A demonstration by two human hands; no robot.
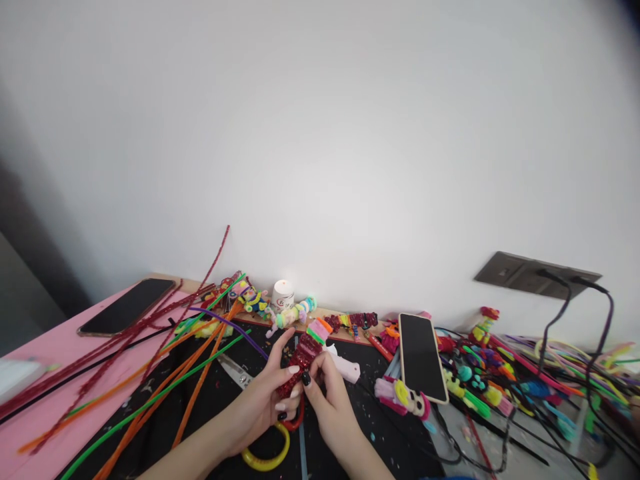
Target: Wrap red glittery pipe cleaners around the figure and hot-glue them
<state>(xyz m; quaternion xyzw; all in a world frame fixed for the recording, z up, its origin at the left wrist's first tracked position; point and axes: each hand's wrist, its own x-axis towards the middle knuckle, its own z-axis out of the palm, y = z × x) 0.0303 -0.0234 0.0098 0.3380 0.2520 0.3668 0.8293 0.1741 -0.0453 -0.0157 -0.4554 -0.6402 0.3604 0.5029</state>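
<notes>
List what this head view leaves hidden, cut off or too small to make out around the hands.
- Red glittery piece: its lower end is covered by the left hand and right hand.
- Yellow ring: partly under the left wrist.
- Label on the small white jar: too small to read.
- Scissors: handles hidden under pipe cleaners.
- Both forearms: cut off by the bottom edge.

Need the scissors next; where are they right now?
In the head view, the scissors lie on the black mat left of the left hand, partly under the green pipe cleaner.
</notes>
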